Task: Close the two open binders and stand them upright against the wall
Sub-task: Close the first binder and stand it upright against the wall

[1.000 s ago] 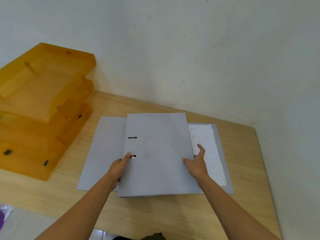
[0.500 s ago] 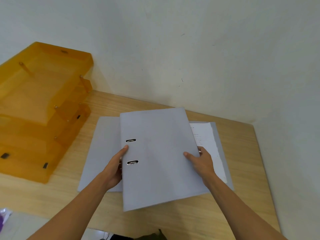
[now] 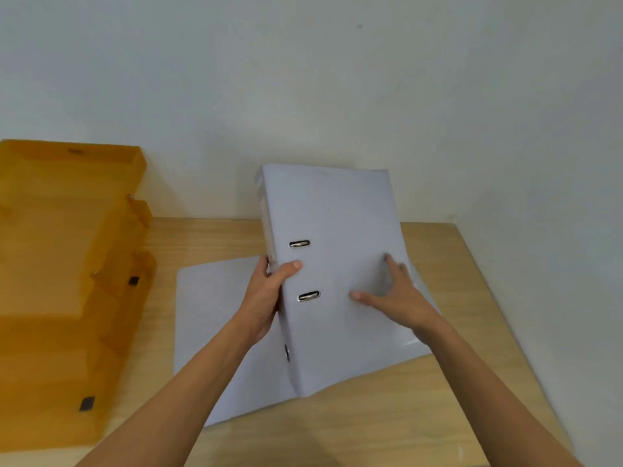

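Observation:
A closed grey binder [image 3: 337, 224] with two metal slots near its spine is lifted and tilted, its top edge raised toward the white wall [image 3: 303, 96]. My left hand [image 3: 266, 294] grips its spine, thumb on the cover. My right hand [image 3: 394, 294] lies spread on the front cover, fingers apart. Beneath it a second grey binder [image 3: 215, 318] lies open and flat on the wooden desk [image 3: 371, 416]; its right half is hidden behind the lifted one.
An orange translucent stacked letter tray [image 3: 67, 281] stands at the left of the desk. The wall meets a side wall at the right corner [image 3: 465, 210]. The desk's right edge [image 3: 505, 315] runs close to that side wall.
The closed binder has been raised from lying flat on the open one to a steep tilt, its top swinging toward the wall. My left hand shifted onto the spine; the view moved forward.

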